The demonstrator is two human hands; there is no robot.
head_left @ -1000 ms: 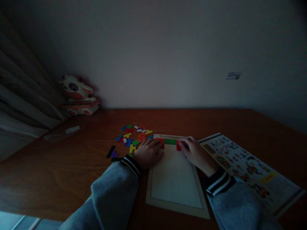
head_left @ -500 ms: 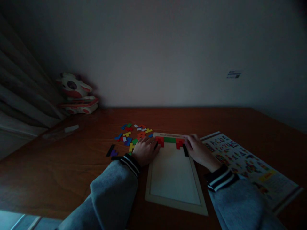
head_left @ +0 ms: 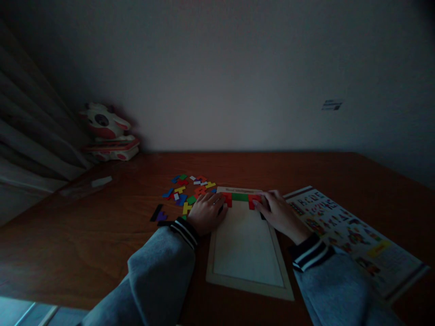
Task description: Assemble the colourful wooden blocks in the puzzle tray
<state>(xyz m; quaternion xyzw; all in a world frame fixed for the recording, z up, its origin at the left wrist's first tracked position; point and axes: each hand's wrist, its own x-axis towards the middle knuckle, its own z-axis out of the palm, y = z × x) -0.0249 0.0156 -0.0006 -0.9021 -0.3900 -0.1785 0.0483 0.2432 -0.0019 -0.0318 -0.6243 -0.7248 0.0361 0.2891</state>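
A wooden puzzle board (head_left: 249, 290) lies flat, its white inside bare over most of its length. Along its far end sit a red puzzle piece (head_left: 228, 199) at left, a green piece (head_left: 240, 197) in the middle and another red piece (head_left: 253, 200) at right. My left hand (head_left: 208, 213) rests palm down over the board's left edge, fingers spread by the left red piece. My right hand (head_left: 277, 212) is at the far right corner, thumb on the right red piece and fingers at the frame. It partly hides a black piece (head_left: 263, 216).
Left of the board lie several loose coloured pieces, among them a yellow piece (head_left: 180, 189), a purple one (head_left: 161, 216) and a black bar (head_left: 156, 213). A printed pattern sheet (head_left: 384, 262) lies at right. A cow-shaped toy (head_left: 110, 131) stands at the back left by the curtain.
My right thumb has shifted left from the black piece onto the right red piece, covering more of the black one. My left hand has barely moved. The board has shifted slightly away.
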